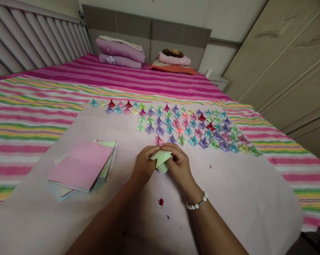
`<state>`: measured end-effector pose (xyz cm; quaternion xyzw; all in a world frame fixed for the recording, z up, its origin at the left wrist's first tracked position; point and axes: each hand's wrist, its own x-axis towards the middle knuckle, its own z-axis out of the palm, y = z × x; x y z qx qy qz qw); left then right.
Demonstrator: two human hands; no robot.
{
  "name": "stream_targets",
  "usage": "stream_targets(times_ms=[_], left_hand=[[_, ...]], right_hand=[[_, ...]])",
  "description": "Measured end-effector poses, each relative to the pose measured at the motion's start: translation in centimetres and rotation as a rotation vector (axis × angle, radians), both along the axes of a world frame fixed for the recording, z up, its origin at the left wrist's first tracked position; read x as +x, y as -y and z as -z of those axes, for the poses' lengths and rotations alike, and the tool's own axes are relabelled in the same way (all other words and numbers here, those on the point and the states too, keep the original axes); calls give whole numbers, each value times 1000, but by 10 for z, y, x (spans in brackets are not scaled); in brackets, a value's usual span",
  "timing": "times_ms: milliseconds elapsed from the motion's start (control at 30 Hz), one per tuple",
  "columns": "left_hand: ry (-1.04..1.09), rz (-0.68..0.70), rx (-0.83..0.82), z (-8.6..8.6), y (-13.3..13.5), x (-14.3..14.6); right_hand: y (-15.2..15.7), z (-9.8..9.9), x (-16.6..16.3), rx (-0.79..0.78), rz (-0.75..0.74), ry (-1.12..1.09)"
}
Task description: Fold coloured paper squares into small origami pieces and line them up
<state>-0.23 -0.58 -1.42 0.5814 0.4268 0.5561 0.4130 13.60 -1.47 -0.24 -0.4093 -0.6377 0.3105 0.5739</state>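
Between my two hands is a pale green folded paper [162,161], partly folded into pointed flaps. My left hand [144,163] grips its left edge, fingers closed on it. On the right side, my right hand [180,163] pinches the same paper, with a white bead bracelet [197,202] round that wrist. Just beyond my fingertips stand rows of small folded paper pieces, among them a purple one [172,139] and a pink one [158,140]. To the left lies a loose stack of square paper sheets [81,164], pink on top.
A large pale sheet [236,198] covers the near part of the bed. A small red scrap [161,202] lies below my hands. Folded bedding [121,53] and a pillow stack [173,60] rest by the headboard [133,28]. A slatted rail [37,33] is at left, a wardrobe [290,63] at right.
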Motion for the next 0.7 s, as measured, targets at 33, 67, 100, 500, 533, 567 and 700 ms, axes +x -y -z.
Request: stream_targets(times_ms=[33,67,100,500,533,567,700], left_hand=[[12,1,5,1,0,0],[21,5,15,1,0,0],[25,12,33,1,0,-1],[-4,27,-22,2,0,2],[-12,35,-68,2,1,2],[-30,29,-104,2,1,2],[-136,-75,-110,-4,6,2]], right_hand=[[0,0,0,-1,9,-18],[0,-1,0,-5,21,-40],[0,-1,0,-12,35,-61],[3,-8,0,1,121,50],[3,-8,0,6,116,61],[3,-7,-1,17,109,77],[5,-5,-4,137,102,194]])
